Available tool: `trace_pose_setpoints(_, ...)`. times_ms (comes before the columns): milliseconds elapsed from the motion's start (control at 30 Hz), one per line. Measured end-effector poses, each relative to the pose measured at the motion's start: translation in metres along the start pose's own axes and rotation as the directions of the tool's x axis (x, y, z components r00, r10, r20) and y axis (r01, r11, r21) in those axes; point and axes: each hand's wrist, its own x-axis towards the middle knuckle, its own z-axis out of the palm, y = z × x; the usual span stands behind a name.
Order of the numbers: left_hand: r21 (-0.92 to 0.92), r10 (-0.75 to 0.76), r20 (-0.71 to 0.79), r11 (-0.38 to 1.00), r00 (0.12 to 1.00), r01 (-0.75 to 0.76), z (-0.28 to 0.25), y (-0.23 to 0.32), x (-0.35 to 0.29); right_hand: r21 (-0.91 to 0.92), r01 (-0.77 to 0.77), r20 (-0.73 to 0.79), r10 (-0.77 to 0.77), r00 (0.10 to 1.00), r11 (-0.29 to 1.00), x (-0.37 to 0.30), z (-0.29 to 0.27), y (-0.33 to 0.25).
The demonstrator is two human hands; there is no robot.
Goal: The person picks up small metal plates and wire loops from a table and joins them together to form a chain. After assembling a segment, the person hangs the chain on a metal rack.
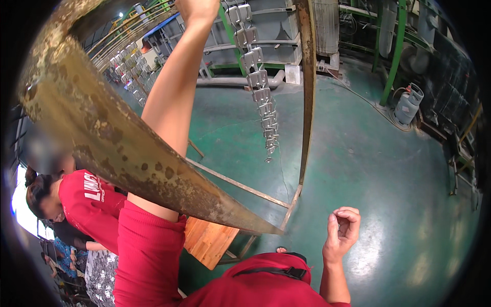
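My left arm is raised behind a rusty metal frame post [148,153]. At the top edge only the base of my left hand [198,9] shows; its fingers are cut off. Beside it hangs a long string of grey metal clip-like pieces [258,77], linked by hooks and ending in a small hook [268,159]. Lower right, my right hand [342,233] is held up over the green floor, away from the string. Its fingers curl in toward the thumb, and whatever may be inside them I cannot make out.
A second rusty post [308,92] and a low bar [240,184] belong to the frame. A wooden bench [209,240] stands low left, near a person in red [92,204]. More hanging strings [133,69] are far left. A grey gas cylinder [408,105] stands at right.
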Motion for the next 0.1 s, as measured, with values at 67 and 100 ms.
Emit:
trace_pose_setpoints(67,-0.037,0.014,-0.002,0.999,1.0,-0.014,0.0025,-0.0026,0.0034,0.005,-0.007,-0.003,0.007,1.0,1.0,0.0008,-0.0021,-0.0005)
trace_pose_setpoints(100,-0.08,0.029,-0.005,0.996,1.0,-0.029,0.0047,-0.0052,0.0034,0.001,-0.006,-0.008,0.006,1.0,1.0,-0.0004,-0.0031,0.0004)
